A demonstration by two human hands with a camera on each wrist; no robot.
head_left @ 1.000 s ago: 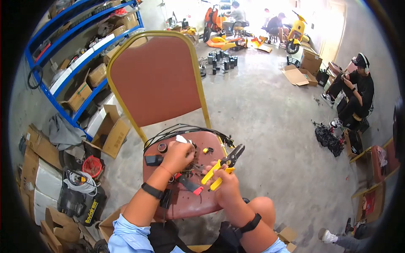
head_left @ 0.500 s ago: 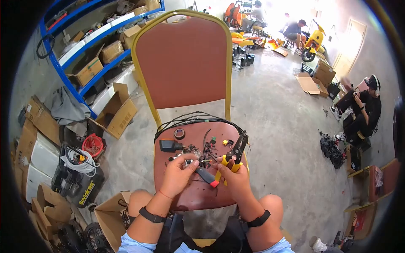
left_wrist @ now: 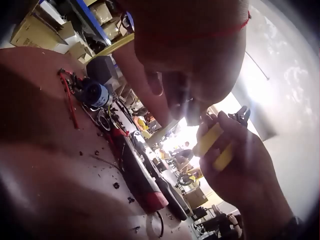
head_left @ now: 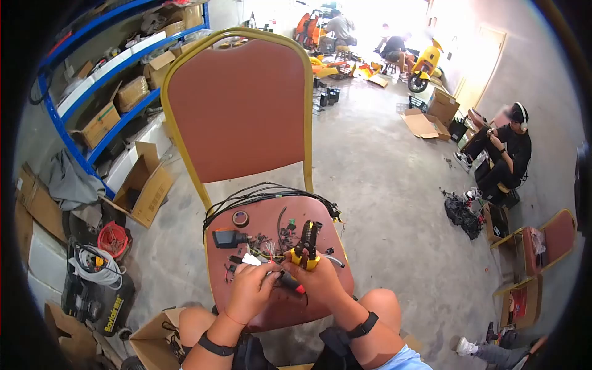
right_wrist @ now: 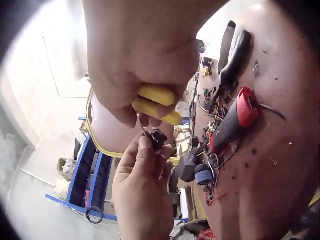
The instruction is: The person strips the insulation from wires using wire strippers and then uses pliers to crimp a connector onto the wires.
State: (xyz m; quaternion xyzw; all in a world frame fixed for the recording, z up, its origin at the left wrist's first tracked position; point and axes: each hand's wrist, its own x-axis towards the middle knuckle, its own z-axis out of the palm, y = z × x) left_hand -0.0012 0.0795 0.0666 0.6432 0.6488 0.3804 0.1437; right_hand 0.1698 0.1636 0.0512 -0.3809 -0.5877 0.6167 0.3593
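Yellow-handled wire strippers (head_left: 306,243) point away from the body in the head view, with my right hand (head_left: 317,282) gripping their handles. My left hand (head_left: 251,288) is close beside it, over the chair seat (head_left: 265,314). In the right wrist view, my left hand (right_wrist: 142,185) pinches a small dark part (right_wrist: 158,140) between thumb and fingers, just below the fingertips of my right hand (right_wrist: 145,60). Below the hands lies a red-and-black handled tool (right_wrist: 234,120). The left wrist view shows my left hand (left_wrist: 195,60) in shadow, its fingertips partly hidden.
On the seat are a tape roll (head_left: 240,218), a black tool (head_left: 229,238), scattered small parts and a looped black cable bundle (head_left: 265,192). The chair back (head_left: 240,111) rises behind. Cardboard boxes (head_left: 145,185) stand left; a seated person (head_left: 505,148) is at right.
My hands have come closer together. The strippers have turned from leaning right to nearly straight ahead. The head view has shifted, with the chair appearing lower and further left.
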